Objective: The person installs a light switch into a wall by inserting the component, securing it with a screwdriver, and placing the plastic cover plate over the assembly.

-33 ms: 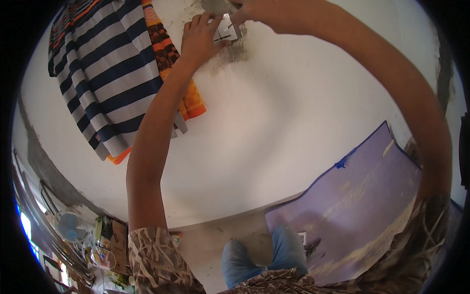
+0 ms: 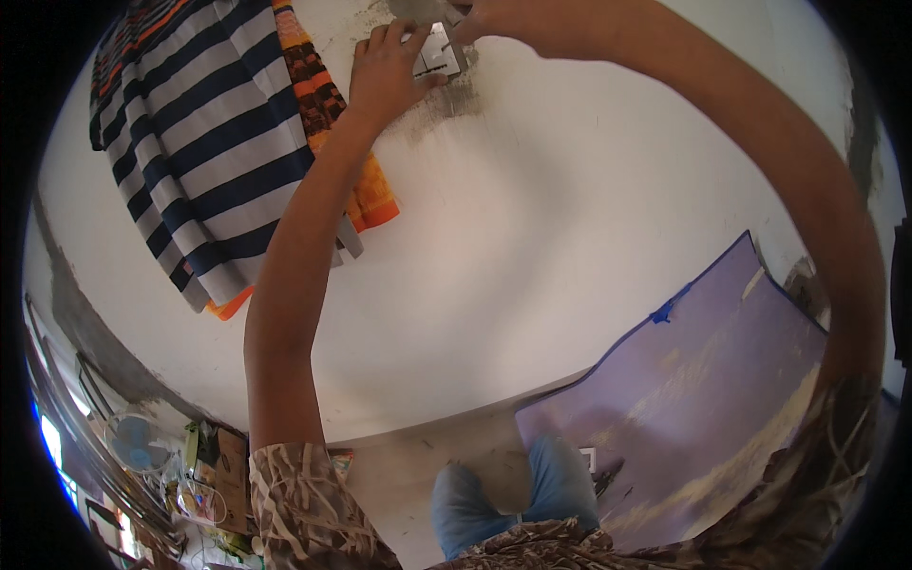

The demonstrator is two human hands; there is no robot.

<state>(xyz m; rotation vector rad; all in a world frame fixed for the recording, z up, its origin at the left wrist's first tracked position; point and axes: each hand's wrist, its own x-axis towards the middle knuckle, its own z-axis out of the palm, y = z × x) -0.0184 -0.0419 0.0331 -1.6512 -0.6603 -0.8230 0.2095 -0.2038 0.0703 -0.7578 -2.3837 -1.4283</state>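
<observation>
A small white switch or socket plate [image 2: 435,59] sits on the wall near the top of the view, with rough grey plaster around it. My left hand [image 2: 385,74] holds this plate from its left side, fingers along the upper left and thumb at the lower edge. At the plate's right side my right hand [image 2: 489,21] is closed, its fingertips close to the plate. Something small and greyish shows at those fingers, too little of it to name. The top edge of the picture cuts off part of the right hand.
Striped cloth [image 2: 223,142] and orange patterned cloth [image 2: 375,201] hang left of my left forearm. A purple sheet [image 2: 674,408] leans low on the right, a small white frame [image 2: 588,461] by its edge. A fan [image 2: 138,442] and a cardboard box [image 2: 231,475] stand lower left.
My right forearm has shifted slightly up and to the right. The left hand keeps its place on the plate.
</observation>
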